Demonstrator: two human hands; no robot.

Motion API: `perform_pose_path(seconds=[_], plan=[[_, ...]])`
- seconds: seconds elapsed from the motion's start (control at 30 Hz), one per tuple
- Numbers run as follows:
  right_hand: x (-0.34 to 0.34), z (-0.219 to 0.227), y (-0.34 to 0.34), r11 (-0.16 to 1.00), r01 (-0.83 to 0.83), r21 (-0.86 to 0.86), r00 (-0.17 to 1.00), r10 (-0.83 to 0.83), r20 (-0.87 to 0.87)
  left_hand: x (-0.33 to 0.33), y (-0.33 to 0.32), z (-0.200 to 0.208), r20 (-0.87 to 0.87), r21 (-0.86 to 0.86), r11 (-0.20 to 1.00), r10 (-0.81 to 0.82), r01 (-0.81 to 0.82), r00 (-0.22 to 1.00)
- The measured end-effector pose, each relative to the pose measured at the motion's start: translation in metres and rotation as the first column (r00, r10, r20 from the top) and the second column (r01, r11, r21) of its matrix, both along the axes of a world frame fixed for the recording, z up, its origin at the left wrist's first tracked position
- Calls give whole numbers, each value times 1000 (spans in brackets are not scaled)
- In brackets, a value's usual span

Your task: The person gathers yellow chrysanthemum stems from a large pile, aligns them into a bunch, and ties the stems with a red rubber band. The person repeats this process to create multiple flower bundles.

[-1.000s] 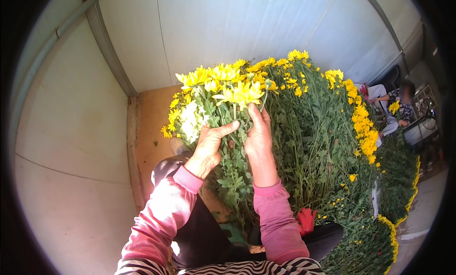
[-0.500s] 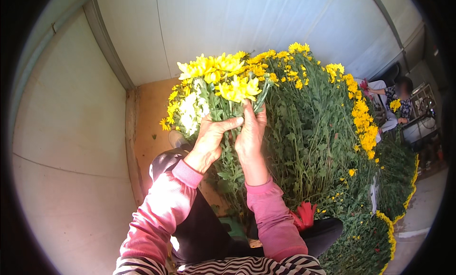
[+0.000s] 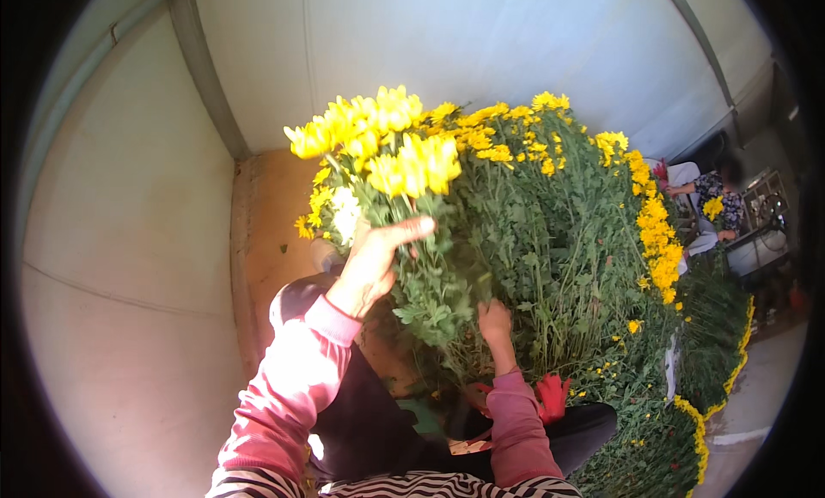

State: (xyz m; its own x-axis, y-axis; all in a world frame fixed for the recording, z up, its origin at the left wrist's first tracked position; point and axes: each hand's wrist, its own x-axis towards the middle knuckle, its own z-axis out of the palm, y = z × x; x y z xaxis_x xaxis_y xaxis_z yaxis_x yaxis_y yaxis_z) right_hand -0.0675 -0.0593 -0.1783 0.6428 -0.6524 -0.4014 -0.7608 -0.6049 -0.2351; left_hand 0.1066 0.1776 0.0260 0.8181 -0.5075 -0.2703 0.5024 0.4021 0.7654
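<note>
One hand, my left hand (image 3: 376, 256), now bears the yellow flower bunch (image 3: 417, 167) alone, closed around it, left of the flower heap (image 3: 571, 232); my right hand (image 3: 496, 323) has dropped lower, fingers curled; whether it grips anything, I cannot tell.

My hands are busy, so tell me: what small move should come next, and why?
Perhaps gather the leafy lower stems with the right hand: it sits low near them, while the left hand grips the yellow flower bunch higher, just below the blooms.

Harsh glare on L sleeve (image 3: 288, 382), fisheye warp w/ blk rim
</note>
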Motion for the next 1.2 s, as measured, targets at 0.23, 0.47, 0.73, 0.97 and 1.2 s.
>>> perform_pose_path(seconds=[0.23, 0.47, 0.73, 0.97, 1.2], plan=[[20, 110, 73, 913, -374, 163, 490, 45, 870, -23, 0, 10, 46, -107, 968, -225, 228, 973], [32, 91, 76, 935, -254, 246, 505, -89, 858, -16, -8, 18, 144, -157, 986, -40, 63, 989], [120, 50, 89, 966, -195, 167, 813, 65, 579, 31, 78, -21, 22, -36, 928, 371, -370, 928], [141, -96, 84, 941, -339, 18, 930, 332, 156, 35, 96, -29, -18, 281, 868, 432, -410, 902], [179, -41, -7, 935, 65, -350, 602, 243, 760, 38, 87, -25, -114, 260, 885, 427, -388, 897]])
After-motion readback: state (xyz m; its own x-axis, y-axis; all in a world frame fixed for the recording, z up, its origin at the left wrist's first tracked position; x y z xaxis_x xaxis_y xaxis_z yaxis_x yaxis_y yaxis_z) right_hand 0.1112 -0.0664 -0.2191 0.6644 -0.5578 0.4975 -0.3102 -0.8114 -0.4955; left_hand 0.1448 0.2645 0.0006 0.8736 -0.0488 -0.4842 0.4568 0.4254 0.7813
